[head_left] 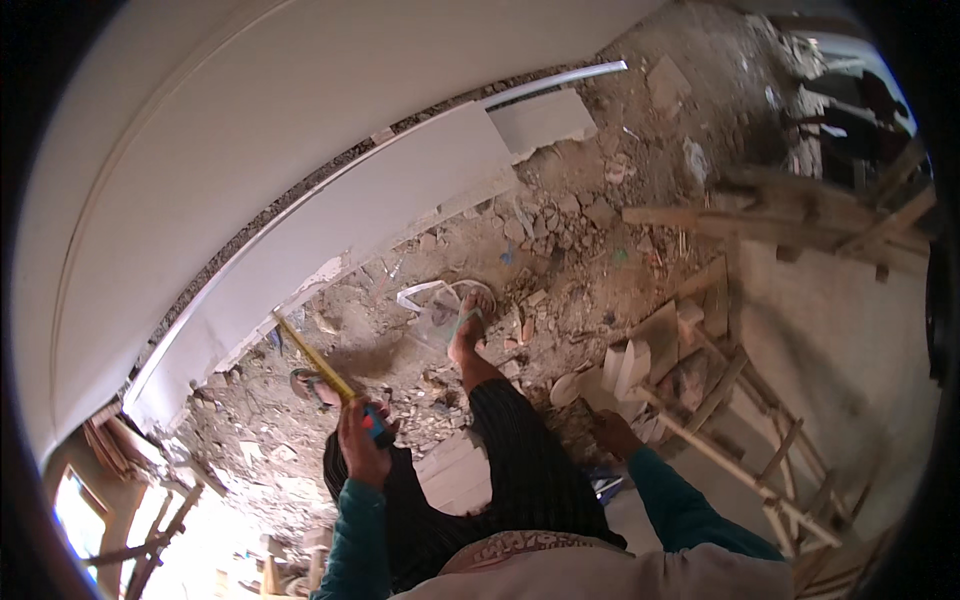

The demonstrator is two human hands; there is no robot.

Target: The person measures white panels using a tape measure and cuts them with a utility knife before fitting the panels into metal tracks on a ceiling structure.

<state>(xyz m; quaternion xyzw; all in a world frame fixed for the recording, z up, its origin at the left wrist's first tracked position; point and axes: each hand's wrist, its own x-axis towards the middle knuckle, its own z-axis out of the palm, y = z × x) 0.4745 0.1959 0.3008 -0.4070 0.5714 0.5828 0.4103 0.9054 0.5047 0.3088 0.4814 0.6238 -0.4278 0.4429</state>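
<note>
In my left hand (pixel 362 445) is a tape measure with a blue and red case (pixel 379 428). Its yellow blade (pixel 318 358) runs out, up and to the left, and its tip reaches the lower edge of a long pale board (pixel 370 215). My right hand (pixel 615 435) is off to the right, fingers curled, next to white block-like pieces (pixel 627 368). Whatever it may hold is too dark and small to make out. My sandalled right foot (pixel 468 328) stands on rubble beside a loose white strap-like loop (pixel 420 296). My other foot is partly hidden behind the left hand.
Broken stone and dirt cover the ground (pixel 570 240). A large pale wall (pixel 230 130) curves along the left. A shorter board piece (pixel 545 122) and a thin white strip (pixel 555 83) lie farther off. Wooden trestles (pixel 740 430) and planks (pixel 780 222) stand at right; people (pixel 860 115) are beyond.
</note>
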